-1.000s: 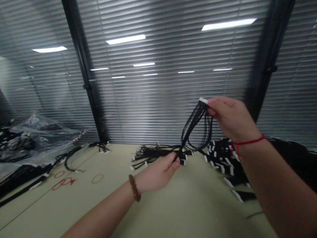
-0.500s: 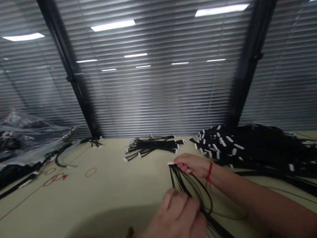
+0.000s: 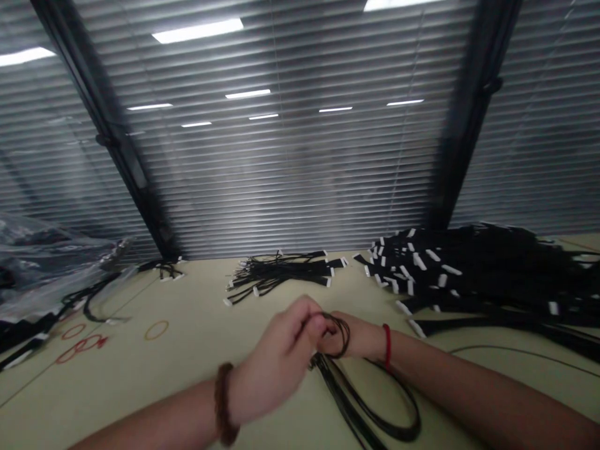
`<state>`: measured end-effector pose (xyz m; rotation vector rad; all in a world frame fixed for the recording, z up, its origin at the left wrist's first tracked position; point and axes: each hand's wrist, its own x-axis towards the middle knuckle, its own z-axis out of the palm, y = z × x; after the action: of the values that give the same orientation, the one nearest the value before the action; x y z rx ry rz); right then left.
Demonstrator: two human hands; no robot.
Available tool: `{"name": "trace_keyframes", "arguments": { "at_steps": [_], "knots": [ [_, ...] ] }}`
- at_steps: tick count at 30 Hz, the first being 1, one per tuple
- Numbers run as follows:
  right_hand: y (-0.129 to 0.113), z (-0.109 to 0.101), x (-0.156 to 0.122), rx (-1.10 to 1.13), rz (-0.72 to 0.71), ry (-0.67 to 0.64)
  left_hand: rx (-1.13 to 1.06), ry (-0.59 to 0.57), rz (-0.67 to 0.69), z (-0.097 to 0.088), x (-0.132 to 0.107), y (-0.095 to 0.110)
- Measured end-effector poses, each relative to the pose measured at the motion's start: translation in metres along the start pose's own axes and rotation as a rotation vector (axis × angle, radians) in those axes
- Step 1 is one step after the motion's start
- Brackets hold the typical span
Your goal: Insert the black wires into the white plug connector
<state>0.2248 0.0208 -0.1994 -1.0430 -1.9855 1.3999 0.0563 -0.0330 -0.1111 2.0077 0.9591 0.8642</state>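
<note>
Left hand [image 3: 276,359] folds its fingers tightly on a black cable bundle [image 3: 341,399] | right hand [image 3: 354,337] meets it, strands looping past partly hidden fingers, grip impossible to tell | bundle's long axis slants rightward toward the table's [image 3: 187,356] near edge, its loop bending back | forearms converge, knuckles together

On the table [image 3: 197,356] — bag [image 3: 47,259] left, cable pile [image 3: 492,269] right, cable bunch [image 3: 293,270] beyond the hands [image 3: 276,365].
</note>
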Motion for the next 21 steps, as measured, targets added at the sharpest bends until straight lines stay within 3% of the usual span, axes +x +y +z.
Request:
{"name": "trace_keyframes", "arguments": {
  "at_steps": [4, 6, 8, 12, 17, 20, 21],
  "knots": [
    [-0.009, 0.003, -0.006, -0.080, 0.012, -0.124, 0.014, 0.136, -0.080, -0.004, 0.034, -0.056],
    [-0.013, 0.006, -0.008, -0.099, 0.015, -0.146, 0.052, 0.150, -0.073, 0.004, 0.040, -0.080],
    [-0.015, 0.009, -0.009, -0.109, 0.018, -0.148, 0.095, 0.163, -0.045, 0.011, 0.037, -0.091],
    [-0.012, 0.012, -0.007, -0.075, 0.052, -0.160, 0.195, 0.191, 0.079, 0.002, 0.019, -0.082],
    [-0.007, 0.010, -0.004, 0.011, 0.019, -0.227, 0.236, -0.140, 0.149, -0.020, -0.011, -0.053],
    [-0.006, 0.015, -0.005, 0.074, -0.033, -0.298, 0.201, -0.148, -0.015, -0.010, -0.028, -0.042],
    [-0.006, 0.018, -0.007, 0.094, -0.046, -0.327, 0.078, -0.194, -0.190, -0.004, -0.033, -0.042]
  ]
}}
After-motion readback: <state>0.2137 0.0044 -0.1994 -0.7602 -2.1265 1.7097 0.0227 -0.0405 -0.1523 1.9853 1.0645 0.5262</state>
